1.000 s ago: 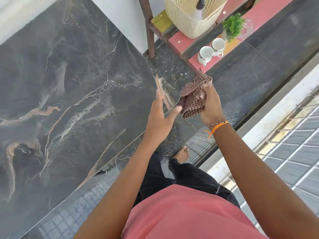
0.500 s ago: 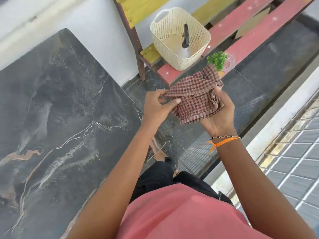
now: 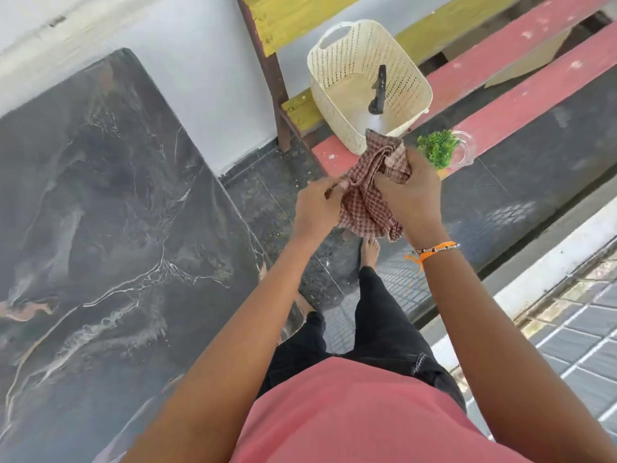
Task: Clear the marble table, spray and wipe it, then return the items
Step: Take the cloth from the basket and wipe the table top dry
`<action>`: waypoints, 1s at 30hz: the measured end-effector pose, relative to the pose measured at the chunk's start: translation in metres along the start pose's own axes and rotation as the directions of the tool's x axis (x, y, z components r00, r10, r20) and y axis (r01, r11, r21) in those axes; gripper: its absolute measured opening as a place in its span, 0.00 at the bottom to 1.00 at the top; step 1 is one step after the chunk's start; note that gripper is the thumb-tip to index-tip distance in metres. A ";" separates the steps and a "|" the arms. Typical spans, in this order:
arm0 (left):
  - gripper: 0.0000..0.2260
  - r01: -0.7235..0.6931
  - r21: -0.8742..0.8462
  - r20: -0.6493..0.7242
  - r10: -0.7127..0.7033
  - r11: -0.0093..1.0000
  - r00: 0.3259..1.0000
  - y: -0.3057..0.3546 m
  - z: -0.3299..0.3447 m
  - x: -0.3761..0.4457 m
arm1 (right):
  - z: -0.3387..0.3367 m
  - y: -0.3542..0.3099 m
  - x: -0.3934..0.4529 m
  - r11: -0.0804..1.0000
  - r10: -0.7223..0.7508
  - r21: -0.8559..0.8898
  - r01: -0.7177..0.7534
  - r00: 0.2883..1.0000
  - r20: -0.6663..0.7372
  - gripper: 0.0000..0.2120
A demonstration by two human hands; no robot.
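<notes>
The checked cloth (image 3: 365, 202) is held bunched between the 2 hands, above the floor and clear of any surface. The right hand (image 3: 412, 195) is closed around the bulk of it from the far side, while the left hand (image 3: 317, 208) pinches a corner at its near-left edge, so the hands are close together with only the cloth between them. The marble tabletop (image 3: 110, 228) lies to the left of both hands, its long axis running away from the body towards the wall, and nothing is seen on the part in view. Ahead of the hands and slightly right, on the red bench (image 3: 521, 95), the cream basket (image 3: 367, 81) stands with a spray bottle (image 3: 379, 91) inside, and the green plant (image 3: 437, 148) sits just beyond the right hand. The wiping is judged finished, with the cloth being gathered up. The basket is judged nearer the right hand, so a short forward reach would serve to drop the cloth in it
</notes>
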State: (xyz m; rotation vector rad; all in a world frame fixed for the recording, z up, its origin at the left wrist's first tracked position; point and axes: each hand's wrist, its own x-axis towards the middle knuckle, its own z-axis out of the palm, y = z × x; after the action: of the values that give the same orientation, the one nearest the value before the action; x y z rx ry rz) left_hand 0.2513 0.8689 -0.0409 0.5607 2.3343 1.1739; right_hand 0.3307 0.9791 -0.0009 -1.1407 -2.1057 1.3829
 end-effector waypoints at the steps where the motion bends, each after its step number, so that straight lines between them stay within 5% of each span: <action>1: 0.10 0.009 0.002 -0.034 -0.009 1.000 0.999 0.001 0.006 0.005 | -0.001 0.002 0.011 0.987 -0.073 -0.142 0.071 0.997 -0.003 0.05; 5: 0.17 0.216 -0.127 -0.070 -0.226 0.968 0.972 0.020 0.031 0.024 | -0.012 0.013 0.060 0.856 -0.119 -0.503 0.124 0.992 0.042 0.11; 9: 0.14 0.393 -0.368 -0.057 -0.443 0.842 0.895 0.050 0.060 0.044 | -0.021 0.024 0.103 0.892 -0.083 -0.431 0.133 0.988 0.132 0.13; 13: 0.15 0.262 -0.287 -0.193 -0.323 0.922 0.927 0.086 0.081 0.060 | -0.029 0.024 0.129 0.980 0.144 -0.161 -0.115 0.973 0.182 0.12; 17: 0.16 0.351 -0.427 0.022 -0.379 0.834 0.925 0.122 0.095 0.064 | -0.041 0.022 0.153 0.786 0.507 0.149 -0.600 0.764 0.399 0.10; 19: 0.18 0.439 -0.473 0.187 -0.400 0.764 0.897 0.125 0.092 0.063 | -0.046 0.024 0.165 0.688 0.544 0.183 -0.702 0.666 0.510 0.07; 22: 0.25 0.392 -0.534 0.322 -0.249 0.749 0.913 0.115 0.079 0.066 | -0.052 0.027 0.181 0.603 0.564 0.166 -0.780 0.564 0.603 0.17; 24: 0.23 0.372 -0.672 0.161 -0.364 0.640 0.917 0.110 0.070 0.073 | -0.054 0.026 0.188 0.581 0.544 0.169 -0.796 0.534 0.647 0.14; 26: 0.17 0.456 -0.696 0.028 -0.614 0.554 0.789 0.099 0.070 0.088 | -0.055 0.027 0.194 0.521 0.513 0.235 -0.820 0.522 0.682 0.16; 28: 0.22 0.630 -0.663 0.179 -0.731 0.404 0.658 0.091 0.071 0.099 | -0.058 0.025 0.198 0.458 0.432 0.289 -0.841 0.495 0.754 0.13; 30: 0.25 0.677 -0.699 0.405 -0.653 0.231 0.640 0.089 0.075 0.108 | -0.061 0.020 0.203 0.428 0.343 0.313 -0.848 0.473 0.812 0.08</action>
State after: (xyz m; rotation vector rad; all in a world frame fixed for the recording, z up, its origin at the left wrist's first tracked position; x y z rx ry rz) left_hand 0.2198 1.0243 -0.0308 -0.7351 1.3652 1.5170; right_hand 0.2587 1.1784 -0.0157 -1.2682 -1.0563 3.0170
